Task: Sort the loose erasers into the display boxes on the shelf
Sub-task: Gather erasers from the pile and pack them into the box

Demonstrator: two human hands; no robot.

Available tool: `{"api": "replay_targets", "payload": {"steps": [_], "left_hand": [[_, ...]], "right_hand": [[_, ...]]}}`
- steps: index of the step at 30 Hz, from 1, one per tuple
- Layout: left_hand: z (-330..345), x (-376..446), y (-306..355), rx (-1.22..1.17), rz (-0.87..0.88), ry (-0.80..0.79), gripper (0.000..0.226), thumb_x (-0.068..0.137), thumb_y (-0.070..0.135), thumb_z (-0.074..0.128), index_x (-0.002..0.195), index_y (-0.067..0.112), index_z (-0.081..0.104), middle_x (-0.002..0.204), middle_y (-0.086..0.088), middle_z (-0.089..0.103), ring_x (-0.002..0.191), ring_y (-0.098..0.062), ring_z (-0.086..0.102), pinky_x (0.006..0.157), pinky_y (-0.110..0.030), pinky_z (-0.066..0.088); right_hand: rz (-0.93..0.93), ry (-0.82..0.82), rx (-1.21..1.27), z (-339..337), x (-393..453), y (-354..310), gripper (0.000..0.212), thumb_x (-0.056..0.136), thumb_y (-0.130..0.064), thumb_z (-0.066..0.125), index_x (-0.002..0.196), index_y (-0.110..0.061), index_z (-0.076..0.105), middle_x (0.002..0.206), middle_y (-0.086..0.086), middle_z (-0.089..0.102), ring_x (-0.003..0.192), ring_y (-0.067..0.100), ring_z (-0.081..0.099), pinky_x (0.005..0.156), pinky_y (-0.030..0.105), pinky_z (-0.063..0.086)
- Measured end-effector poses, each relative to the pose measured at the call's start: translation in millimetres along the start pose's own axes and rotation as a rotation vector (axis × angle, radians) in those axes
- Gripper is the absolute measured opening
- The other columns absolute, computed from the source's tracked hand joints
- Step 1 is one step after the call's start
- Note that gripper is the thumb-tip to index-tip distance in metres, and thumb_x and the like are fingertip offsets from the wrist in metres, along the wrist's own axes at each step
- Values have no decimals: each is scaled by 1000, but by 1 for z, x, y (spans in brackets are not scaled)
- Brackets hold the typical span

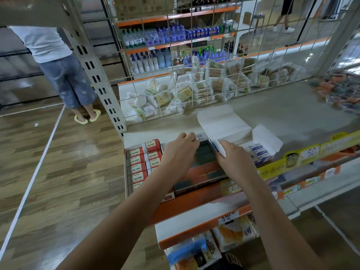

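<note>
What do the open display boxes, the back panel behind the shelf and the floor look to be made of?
Right display box: thin white cardboard, matte, with creased, folded flaps. Red display box: probably printed cardboard. Back panel: white-coated metal wire grid, by its thin crossing rods. Floor: wood-look planks, glossy with reflections; possibly laminate or vinyl.

Three display boxes sit in a row at the front edge of the shelf [272,106]. The left box [143,164] holds erasers packed in two rows. The middle box [202,162] lies between the two hands: the left hand [180,151] rests at its left wall, the right hand [231,158] at its right wall, pinching an eraser [219,148]. The right box [259,151], flaps open, holds more erasers. Behind them a wire grid [194,75] stands, with packets [175,94] piled beyond it.
</note>
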State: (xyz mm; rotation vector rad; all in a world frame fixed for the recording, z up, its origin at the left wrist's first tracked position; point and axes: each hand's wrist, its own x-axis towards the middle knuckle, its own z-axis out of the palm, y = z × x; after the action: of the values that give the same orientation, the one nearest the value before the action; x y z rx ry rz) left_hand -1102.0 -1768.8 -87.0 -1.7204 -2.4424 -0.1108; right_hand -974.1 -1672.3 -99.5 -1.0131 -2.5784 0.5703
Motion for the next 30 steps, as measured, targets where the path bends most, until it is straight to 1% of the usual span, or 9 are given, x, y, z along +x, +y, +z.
{"api": "replay_targets", "payload": {"steps": [2,4,7,11,14,18,22,25,30], "left_hand": [[0,-2,-1,5,13,-2,24,94,23,52,118,19,53,119,4,49,103,-14,44,64,-25,44],[-1,-4,-1,7,19,-1,22,95,23,51,116,19,53,117,5,50,104,-13,45,63,-24,38],[-3,-5,1,8,-7,2,20,97,25,48,114,19,57,113,5,54,102,-13,48,62,-25,38],[-3,-6,6,53,-52,-8,18,94,18,53,111,18,59,107,3,57,98,-16,52,61,-28,38],[-6,-3,11,79,-67,-13,20,92,12,54,111,16,58,105,1,56,96,-18,53,61,-30,42],[-7,-1,15,79,-55,-42,26,91,11,52,117,17,52,111,0,52,98,-19,50,59,-30,35],[-3,-5,11,88,-33,-30,26,90,15,54,116,19,50,112,2,51,98,-18,50,57,-29,35],[-5,-5,11,86,-42,-20,26,89,13,55,114,19,52,111,2,51,97,-18,49,58,-29,35],[-8,0,19,110,-61,-60,26,91,9,52,116,16,52,108,-2,52,96,-19,49,61,-31,36]], "right_hand": [[0,-4,-8,0,0,-1,20,96,-26,48,110,-14,55,100,6,64,81,18,53,66,26,35],[-3,-5,-13,0,0,-1,21,96,-27,48,110,-14,54,100,6,64,80,18,53,66,26,35],[4,-12,-10,0,1,0,19,96,-27,48,109,-14,54,100,8,64,86,22,57,67,28,38],[17,-13,-8,-1,1,-1,19,95,-26,48,108,-13,54,98,9,63,78,19,47,66,28,34],[21,-8,-12,-1,0,-2,18,95,-27,49,106,-13,53,96,8,63,76,17,45,65,26,32],[26,2,-8,-1,0,-4,20,96,-29,49,108,-14,54,97,6,64,75,17,46,63,26,33],[25,-7,-17,-1,0,-4,20,95,-27,49,111,-14,52,100,7,64,78,18,50,64,26,35],[27,-12,-22,0,0,-4,21,95,-26,50,112,-15,52,102,7,64,86,22,57,65,27,37],[30,-9,-23,0,0,-4,22,95,-28,49,112,-14,52,102,8,64,90,25,58,66,28,36]]}}
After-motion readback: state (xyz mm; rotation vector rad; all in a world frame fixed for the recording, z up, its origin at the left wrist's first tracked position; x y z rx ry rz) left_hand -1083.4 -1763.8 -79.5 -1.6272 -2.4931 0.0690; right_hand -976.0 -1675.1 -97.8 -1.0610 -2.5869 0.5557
